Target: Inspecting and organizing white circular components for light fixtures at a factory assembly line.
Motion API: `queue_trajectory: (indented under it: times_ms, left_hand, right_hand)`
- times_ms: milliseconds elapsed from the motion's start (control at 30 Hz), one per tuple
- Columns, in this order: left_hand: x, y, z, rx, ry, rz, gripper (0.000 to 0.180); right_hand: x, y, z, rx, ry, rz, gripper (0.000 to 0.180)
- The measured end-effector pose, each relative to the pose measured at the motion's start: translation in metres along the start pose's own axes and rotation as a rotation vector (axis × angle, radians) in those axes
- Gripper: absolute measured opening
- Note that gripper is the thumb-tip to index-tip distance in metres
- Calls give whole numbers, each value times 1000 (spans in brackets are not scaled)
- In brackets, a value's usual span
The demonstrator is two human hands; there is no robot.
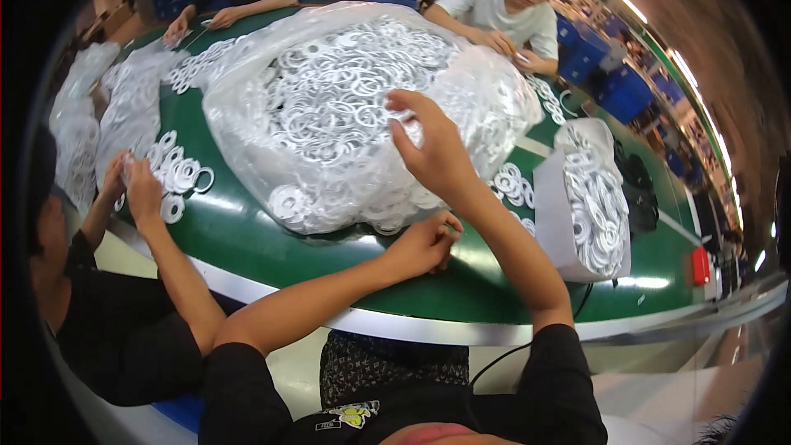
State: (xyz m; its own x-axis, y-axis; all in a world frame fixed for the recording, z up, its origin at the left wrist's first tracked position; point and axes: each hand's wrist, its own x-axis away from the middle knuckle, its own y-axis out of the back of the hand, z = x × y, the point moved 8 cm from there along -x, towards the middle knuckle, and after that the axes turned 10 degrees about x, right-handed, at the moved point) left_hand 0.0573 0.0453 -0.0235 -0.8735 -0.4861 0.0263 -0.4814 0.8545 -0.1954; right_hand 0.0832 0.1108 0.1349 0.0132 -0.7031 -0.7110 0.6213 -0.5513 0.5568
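While left hand (pixel 424 245) rests clenched, right hand (pixel 428 144) perhaps pinches flat white rings (pixel 346 82).

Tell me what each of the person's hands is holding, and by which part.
The right hand pinches a white ring by its rim, above the bag of rings. The left hand is curled shut on the green table; anything inside is hidden.

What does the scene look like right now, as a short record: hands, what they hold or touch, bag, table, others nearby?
right hand: raised over the pile, fingertips pinched on a white ring
left hand: loosely closed, at the bag's near edge; contents not visible
clear plastic bag: open, heaped with white flat rings
table: green, metal-edged
white box: right of bag, filled with rings
others: co-worker's hands handle rings at left; two people seated opposite
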Motion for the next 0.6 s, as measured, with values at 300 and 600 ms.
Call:
queue_trajectory:
  times_ms: [300,600]
  left_hand:
    - [-9,-7,-12,-135,-192,17,20]
    - [-9,-7,-19,-266,-313,-16,18]
  right_hand:
    - [-29,-137,-37,684,69,727,50]
    - [-130,-205,-39,596,78,631,40]
